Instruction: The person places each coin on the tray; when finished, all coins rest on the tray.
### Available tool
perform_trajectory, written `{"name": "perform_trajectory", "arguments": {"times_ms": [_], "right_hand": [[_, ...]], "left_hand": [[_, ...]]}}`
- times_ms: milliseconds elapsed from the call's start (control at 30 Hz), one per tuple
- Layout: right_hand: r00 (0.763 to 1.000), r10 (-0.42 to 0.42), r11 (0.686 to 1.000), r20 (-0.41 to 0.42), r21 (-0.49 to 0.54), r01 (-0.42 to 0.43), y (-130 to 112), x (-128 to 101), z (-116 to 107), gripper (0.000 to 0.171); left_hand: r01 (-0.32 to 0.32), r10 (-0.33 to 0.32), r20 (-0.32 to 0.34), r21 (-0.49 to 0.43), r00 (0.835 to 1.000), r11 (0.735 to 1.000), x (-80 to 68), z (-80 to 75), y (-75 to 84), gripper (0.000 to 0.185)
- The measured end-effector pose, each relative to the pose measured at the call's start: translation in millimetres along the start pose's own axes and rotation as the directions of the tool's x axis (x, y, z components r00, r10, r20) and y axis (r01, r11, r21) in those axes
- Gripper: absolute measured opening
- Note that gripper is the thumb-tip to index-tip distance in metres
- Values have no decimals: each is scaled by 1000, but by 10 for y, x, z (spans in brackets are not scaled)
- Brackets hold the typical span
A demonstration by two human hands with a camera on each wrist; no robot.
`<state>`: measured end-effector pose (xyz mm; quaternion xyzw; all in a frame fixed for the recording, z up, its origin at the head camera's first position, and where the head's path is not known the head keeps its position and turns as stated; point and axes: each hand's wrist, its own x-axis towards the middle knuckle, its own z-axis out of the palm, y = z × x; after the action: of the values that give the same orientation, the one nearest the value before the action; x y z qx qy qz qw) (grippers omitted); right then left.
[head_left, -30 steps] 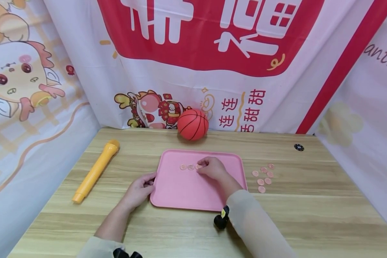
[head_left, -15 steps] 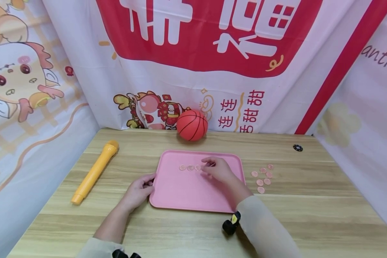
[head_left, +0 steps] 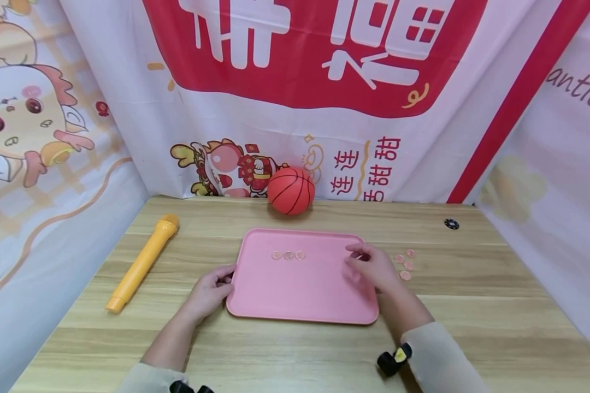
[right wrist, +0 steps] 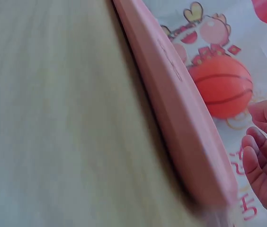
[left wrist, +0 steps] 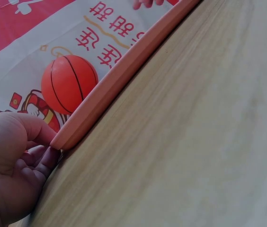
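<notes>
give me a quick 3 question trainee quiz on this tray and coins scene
1. True or false: the left hand holds the left edge of the pink tray.
2. How many coins lie in the row on the tray?
3. The right hand is: A) over the tray's right edge, near the loose coins on the table; B) on the basketball; C) gripping the yellow microphone.

Key: 1 true; 2 three; 3 A.

Wooden table [head_left: 472, 305] under pink tray [head_left: 295, 295]
</notes>
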<state>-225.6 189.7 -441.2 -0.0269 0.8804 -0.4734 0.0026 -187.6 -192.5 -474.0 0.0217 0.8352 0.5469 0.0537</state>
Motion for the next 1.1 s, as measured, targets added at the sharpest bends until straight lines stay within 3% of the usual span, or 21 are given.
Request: {"name": "perform_trajectory", "arguments": {"times_ms": [200,500,867,1100], "right_hand": [[1000,-8,1000,-30,-10,8,200,-142,-259,36],[997,81,995,3,57,-81,405,-350,-571,40],[985,172,978,-12,-114,-172,589,-515,-687,44],[986,166,969,-20,-181,-167,716,-562,-694,40]], "left_hand": [[1,-1,4,5,1000,1000,-10,-2,12,53],[6,-6,18,10,1000,1000,-21,-13,42,53],[1,-1,13,18,1000,1000,3,-3,26,53],[10,-11,20,23,1000,1000,-22,-4,34,53]]}}
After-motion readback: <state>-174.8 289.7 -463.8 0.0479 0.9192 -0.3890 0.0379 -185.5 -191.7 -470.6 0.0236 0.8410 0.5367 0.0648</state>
